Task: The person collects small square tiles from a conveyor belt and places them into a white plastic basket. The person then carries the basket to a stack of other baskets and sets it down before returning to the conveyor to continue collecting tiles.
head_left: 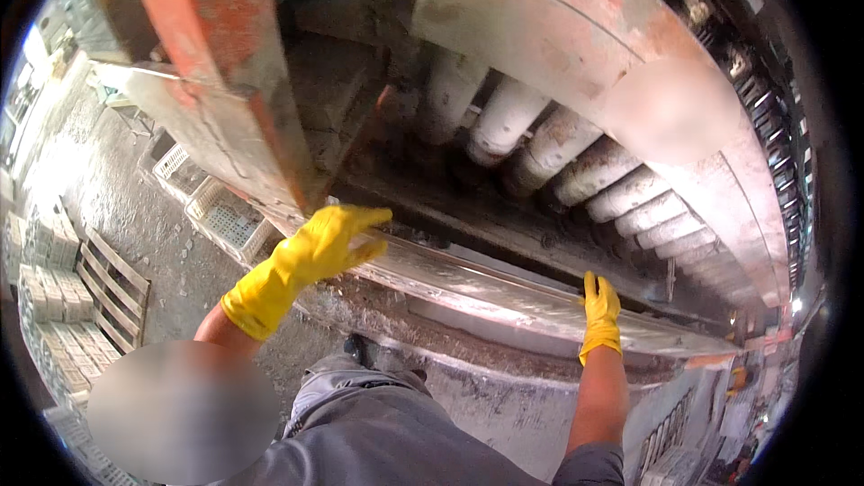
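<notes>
My left hand (328, 241), in a yellow rubber glove, is over the near metal ledge (468, 286) of a large machine. Its fingers stretch to the right with a gap between them and the thumb, and nothing shows in them. My right hand (601, 313), gloved the same way, lies against the ledge farther right. Its fingers point up and slightly apart over the edge, and I see no object in them. Past the ledge runs a dark recess with a row of thick whitish rollers (508, 121), dirty and worn.
A worn orange-painted post (229, 63) rises at the left, and a broad pale beam (540, 9) hangs over the rollers. White plastic crates (229, 220) stand on the floor at left. Beyond them are a wooden pallet (112, 288) and stacked pale blocks (58, 295).
</notes>
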Available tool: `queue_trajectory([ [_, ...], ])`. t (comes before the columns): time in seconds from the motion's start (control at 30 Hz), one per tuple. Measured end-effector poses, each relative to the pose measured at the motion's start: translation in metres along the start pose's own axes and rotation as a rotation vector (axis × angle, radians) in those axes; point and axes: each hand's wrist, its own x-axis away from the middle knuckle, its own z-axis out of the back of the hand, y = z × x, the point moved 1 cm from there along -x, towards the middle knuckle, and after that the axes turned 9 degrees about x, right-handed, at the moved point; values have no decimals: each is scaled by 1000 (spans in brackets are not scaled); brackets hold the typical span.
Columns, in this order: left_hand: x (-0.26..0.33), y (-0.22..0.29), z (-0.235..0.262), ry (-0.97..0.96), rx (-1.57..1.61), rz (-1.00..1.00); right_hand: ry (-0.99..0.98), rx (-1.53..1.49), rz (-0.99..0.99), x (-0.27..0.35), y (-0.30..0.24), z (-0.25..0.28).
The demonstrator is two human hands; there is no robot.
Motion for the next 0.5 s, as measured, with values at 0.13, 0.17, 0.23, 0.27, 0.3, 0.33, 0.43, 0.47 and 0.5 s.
queue_trajectory([
  [0.13,-35,-38,-28,-61,-47,207,-21,-21,-170,-2,-32,33],
  [0.17,-41,-50,-35,-36,-106,238,-25,-35,-197,-2,-33,32],
  [0.23,-49,-75,-47,-60,-132,300,56,-86,-166,-3,-30,26],
  [0.27,-51,-92,-51,-109,-102,335,43,-146,-175,-7,-33,26],
  [0.3,-60,-103,-55,-162,-64,356,37,-197,-196,-7,-32,27],
  [0.33,-82,-82,-47,-225,-67,498,70,-194,-209,-4,-28,22],
  [0.43,-136,-132,-70,-137,-266,536,149,-165,-237,11,-23,23],
  [0.47,-163,-142,-76,-179,-312,621,161,-137,-246,21,-24,29],
  [0.5,-176,-153,-77,-208,-370,759,149,-168,-235,19,-29,29],
])
